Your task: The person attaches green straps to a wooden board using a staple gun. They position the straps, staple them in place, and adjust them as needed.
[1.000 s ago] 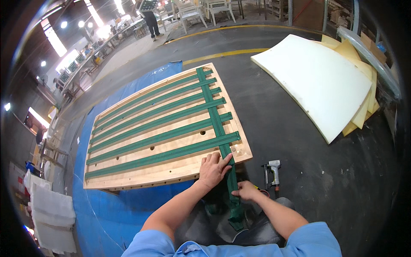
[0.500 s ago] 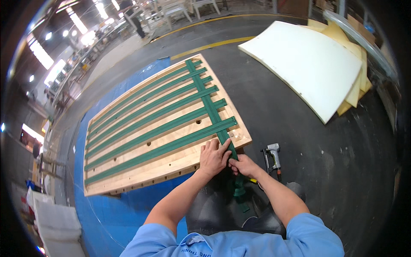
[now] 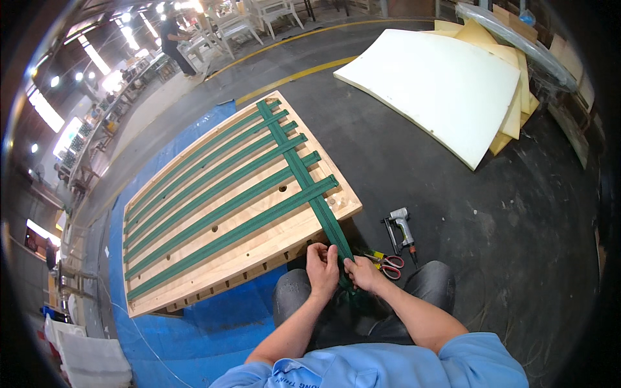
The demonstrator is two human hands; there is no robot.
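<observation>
A long green webbing strap (image 3: 328,220) crosses several parallel green straps (image 3: 239,229) on a pale wooden frame (image 3: 352,204). Its loose end hangs over the near right edge toward my knees. My right hand (image 3: 365,271) is closed round this strap below the edge, thumb on top. Against the strap's left side, my left hand (image 3: 322,270) has its fingers curled and thumb drawn in. Whatever is between those fingers is hidden. Below both hands, the rest of the strap drops into shadow between my legs.
A grey pneumatic staple gun (image 3: 402,229) lies on the dark floor to the right, and red-handled scissors (image 3: 390,266) lie by my right knee. White and yellow foam sheets (image 3: 433,90) are stacked at the far right. Blue sheeting (image 3: 220,333) lies beneath the frame.
My left hand has come off the frame's corner, down beside the hanging strap. My right hand still holds the strap, now lower. The view has shifted, uncovering the scissors.
</observation>
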